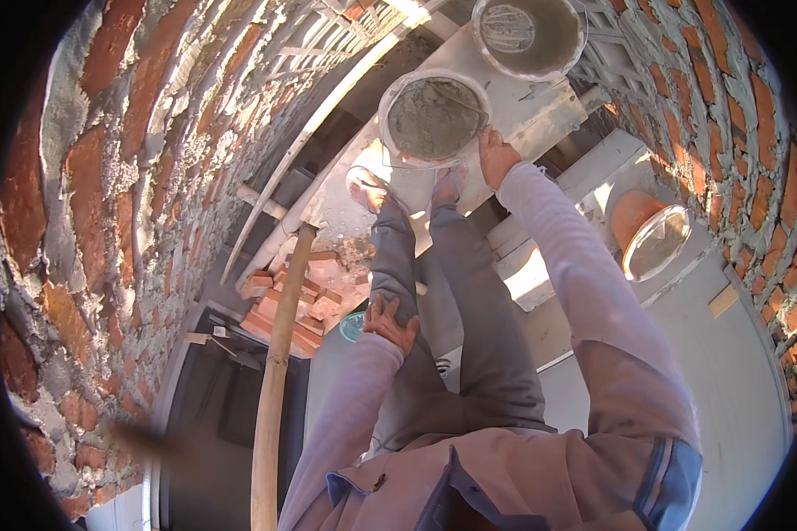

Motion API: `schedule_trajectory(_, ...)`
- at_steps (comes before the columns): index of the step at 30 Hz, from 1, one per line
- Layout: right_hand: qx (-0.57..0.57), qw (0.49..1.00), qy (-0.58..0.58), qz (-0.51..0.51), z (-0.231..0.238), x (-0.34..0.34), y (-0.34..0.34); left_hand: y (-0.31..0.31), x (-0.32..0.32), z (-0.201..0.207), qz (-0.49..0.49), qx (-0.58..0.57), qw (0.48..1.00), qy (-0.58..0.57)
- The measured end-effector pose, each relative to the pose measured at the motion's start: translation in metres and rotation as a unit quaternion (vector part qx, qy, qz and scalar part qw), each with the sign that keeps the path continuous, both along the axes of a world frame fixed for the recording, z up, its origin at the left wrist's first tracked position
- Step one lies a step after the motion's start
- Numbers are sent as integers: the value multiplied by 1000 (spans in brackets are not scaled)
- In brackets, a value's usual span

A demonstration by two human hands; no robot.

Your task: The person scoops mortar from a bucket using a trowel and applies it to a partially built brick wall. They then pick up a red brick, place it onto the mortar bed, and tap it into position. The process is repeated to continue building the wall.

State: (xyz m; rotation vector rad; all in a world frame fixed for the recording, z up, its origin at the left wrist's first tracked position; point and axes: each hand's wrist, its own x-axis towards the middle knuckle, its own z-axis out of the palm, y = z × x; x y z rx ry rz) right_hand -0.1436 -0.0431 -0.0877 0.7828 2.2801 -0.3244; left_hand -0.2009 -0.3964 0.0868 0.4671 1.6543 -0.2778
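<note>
Grey mortar (432, 122) is contained in a white-rimmed bucket (383, 117), set on the plank platform (549, 119) just beyond the feet (367, 190). The right hand (499, 159) is placed at the bucket's right side, its fingers (491, 139) held close together; whether the rim is gripped or merely touched cannot be told. The left hand (391, 325) is rested on the left trouser leg (394, 265), its fingers loosely spread and nothing seen held. For good control, the bucket is best steadied at its rim, kept level, and any weight borne with a straight back and both feet flat.

Three buckets are counted: the mortar one, a second bucket (558, 46) farther along, and an orange bucket (630, 217) at right. Two brick walls (88, 177) and one wooden pole (279, 380) are seen; the bricks (323, 305) overlap too much for an exact count.
</note>
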Motion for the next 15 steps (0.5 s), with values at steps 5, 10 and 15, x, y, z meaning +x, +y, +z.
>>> schedule_trajectory(5,-108,989,-59,-86,11,36,-23,8,-5,-2,18,-16,1000,-5)
schedule_trajectory(10,-202,935,15,-291,35,29,-31,5,-9,-1,26,-1,1000,13)
schedule_trajectory(15,-186,947,-75,-252,-37,26,-33,14,-22,0,4,-18,1000,11)
